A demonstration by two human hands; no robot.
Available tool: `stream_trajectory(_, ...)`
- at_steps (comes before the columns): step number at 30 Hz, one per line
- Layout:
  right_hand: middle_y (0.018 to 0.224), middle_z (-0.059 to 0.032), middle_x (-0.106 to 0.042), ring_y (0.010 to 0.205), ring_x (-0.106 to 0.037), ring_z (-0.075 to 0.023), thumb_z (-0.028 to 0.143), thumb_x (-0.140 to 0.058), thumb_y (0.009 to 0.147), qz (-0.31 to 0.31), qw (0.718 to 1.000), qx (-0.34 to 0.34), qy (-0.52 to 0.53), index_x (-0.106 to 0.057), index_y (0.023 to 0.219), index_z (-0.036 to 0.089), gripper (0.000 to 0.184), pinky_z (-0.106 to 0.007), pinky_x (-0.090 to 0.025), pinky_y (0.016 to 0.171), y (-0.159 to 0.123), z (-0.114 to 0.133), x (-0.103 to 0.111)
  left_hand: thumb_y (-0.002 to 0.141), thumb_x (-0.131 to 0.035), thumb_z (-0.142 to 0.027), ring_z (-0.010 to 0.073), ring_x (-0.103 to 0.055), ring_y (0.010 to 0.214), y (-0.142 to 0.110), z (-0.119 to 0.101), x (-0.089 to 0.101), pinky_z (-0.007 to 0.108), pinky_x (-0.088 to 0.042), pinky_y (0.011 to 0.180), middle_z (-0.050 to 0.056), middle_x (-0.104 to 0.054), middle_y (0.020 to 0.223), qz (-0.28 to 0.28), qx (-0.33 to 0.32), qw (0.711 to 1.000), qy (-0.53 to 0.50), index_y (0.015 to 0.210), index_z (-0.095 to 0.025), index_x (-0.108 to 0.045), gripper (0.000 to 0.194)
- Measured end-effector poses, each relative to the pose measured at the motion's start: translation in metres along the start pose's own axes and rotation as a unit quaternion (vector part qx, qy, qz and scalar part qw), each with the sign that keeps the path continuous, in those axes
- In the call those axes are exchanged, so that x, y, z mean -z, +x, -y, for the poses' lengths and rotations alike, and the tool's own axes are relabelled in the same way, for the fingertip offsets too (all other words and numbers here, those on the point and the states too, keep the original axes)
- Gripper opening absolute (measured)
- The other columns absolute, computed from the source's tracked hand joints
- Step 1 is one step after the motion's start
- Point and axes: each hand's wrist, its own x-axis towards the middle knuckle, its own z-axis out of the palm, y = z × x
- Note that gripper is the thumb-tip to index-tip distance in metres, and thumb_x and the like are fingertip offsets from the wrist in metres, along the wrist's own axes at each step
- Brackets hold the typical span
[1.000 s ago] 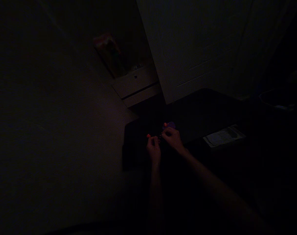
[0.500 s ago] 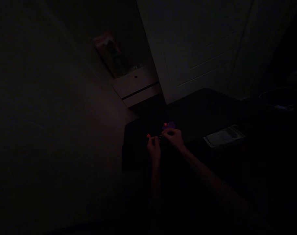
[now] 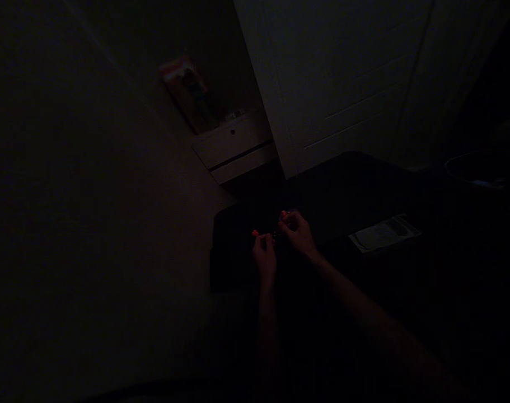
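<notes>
Right hand: fingertips have shifted up and away from the gap between the hands since the earlier frame, now at the far orange piece point(image 3: 284, 214). Left hand point(image 3: 265, 258) has barely moved.
Orange pieces: one just beyond the right hand point(image 3: 302, 238) fingertips, a near orange piece point(image 3: 255, 233) just beyond the left hand's fingers.
Purple item: behind the right fingers, partly hidden; purple item point(image 3: 291, 211) sits next to the far orange piece.
Small bits: tiny glints point(image 3: 275, 233) between the two hands, too dark to identify.
Left grip: thumb and fingers drawn in to a near pinch; can't tell if anything's in it.
Right grip: thumb and index curved into an open loop; contact or hold on the orange piece can't be confirmed.
Handling: pieces look small, so fingertip pinch beats whole-hand grip. Left best kept steady as reference, right making the fine moves. Light pressure; a squeeze could flick a piece off the dark tabletop point(image 3: 338, 184).
Visibility: very poor; more light would help, and right fingers should approach from the side so they don't cover the piece.
Pose: left forearm comes nearly straight up from below; right forearm angles in from lower right, wrist fairly straight. Hands close together, not visibly touching.
Paper-like packet: pale packet point(image 3: 384, 234) to the right of the right hand.
</notes>
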Motion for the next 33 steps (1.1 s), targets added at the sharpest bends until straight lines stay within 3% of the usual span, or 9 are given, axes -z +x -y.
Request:
stream_trajectory(4,0.089,-0.0044,-0.071,0.078,-0.068,-0.0203,0.045,-0.069,0.088,0.024,0.999,0.023,-0.022,-0.064,0.094,0.024,0.023,-0.034,-0.055,0.075,0.000,-0.005,0.002,0.095,-0.062,-0.044,0.0177,-0.067,0.075,0.000,0.001,0.000,0.029,-0.050,0.075,0.004,-0.072,0.078,-0.002,-0.008,1.000,0.002,0.084,-0.018,-0.068,0.029)
stream_trajectory(11,0.105,-0.0088,-0.074,0.087,-0.070,-0.0227,0.056,-0.058,0.096,0.016,0.998,0.018,-0.049,-0.067,0.101,0.024,0.034,-0.036,-0.055,0.079,0.000,-0.005,0.002,0.094,-0.063,-0.046,0.0182,-0.067,0.075,0.001,0.002,0.000,0.029,-0.051,0.074,0.004,-0.072,0.077,-0.001,-0.007,1.000,-0.008,0.085,-0.018,-0.068,0.030)
stream_trajectory(14,0.109,-0.0093,-0.074,0.092,-0.070,-0.0232,0.055,-0.061,0.094,0.003,0.999,0.018,-0.046,-0.069,0.104,0.023,0.035,-0.037,-0.056,0.082,-0.001,-0.003,0.001,0.094,-0.063,-0.050,0.0187,-0.067,0.074,0.000,0.002,0.001,0.030,-0.051,0.074,0.004,-0.071,0.076,-0.003,-0.008,1.000,-0.010,0.084,-0.018,-0.068,0.033)
stream_trajectory(18,0.093,-0.0068,-0.075,0.080,-0.070,-0.0221,0.053,-0.073,0.085,0.005,0.999,0.002,-0.041,-0.071,0.101,0.022,0.035,-0.036,-0.056,0.077,-0.002,-0.002,-0.001,0.093,-0.064,-0.052,0.0188,-0.067,0.074,-0.001,0.001,0.004,0.030,-0.051,0.074,0.004,-0.071,0.077,-0.005,-0.009,1.000,-0.008,0.083,-0.019,-0.068,0.036)
stream_trajectory(21,0.091,-0.0066,-0.076,0.082,-0.073,-0.0242,0.051,-0.079,0.080,0.012,0.999,-0.008,-0.032,-0.072,0.093,0.022,0.032,-0.039,-0.058,0.081,-0.002,-0.002,-0.002,0.093,-0.063,-0.052,0.0186,-0.068,0.075,-0.001,0.000,0.005,0.029,-0.051,0.074,0.004,-0.071,0.077,-0.003,-0.012,1.000,-0.006,0.085,-0.018,-0.068,0.034)
stream_trajectory(26,0.097,-0.0079,-0.079,0.099,-0.075,-0.0287,0.049,-0.074,0.084,0.026,0.999,-0.003,-0.030,-0.075,0.089,0.024,0.026,-0.043,-0.057,0.094,-0.002,0.000,-0.001,0.093,-0.062,-0.049,0.0186,-0.067,0.074,-0.001,0.000,0.006,0.030,-0.050,0.074,0.004,-0.071,0.076,-0.002,-0.011,1.000,-0.005,0.084,-0.019,-0.067,0.032)
stream_trajectory(33,0.093,-0.0074,-0.079,0.091,-0.074,-0.0281,0.054,-0.072,0.085,0.027,0.999,-0.011,-0.043,-0.076,0.087,0.024,0.031,-0.041,-0.058,0.086,-0.003,0.003,-0.001,0.093,-0.062,-0.049,0.0188,-0.067,0.074,-0.003,-0.001,0.007,0.030,-0.050,0.074,0.004,-0.070,0.076,-0.001,-0.008,1.000,-0.001,0.084,-0.019,-0.067,0.032)
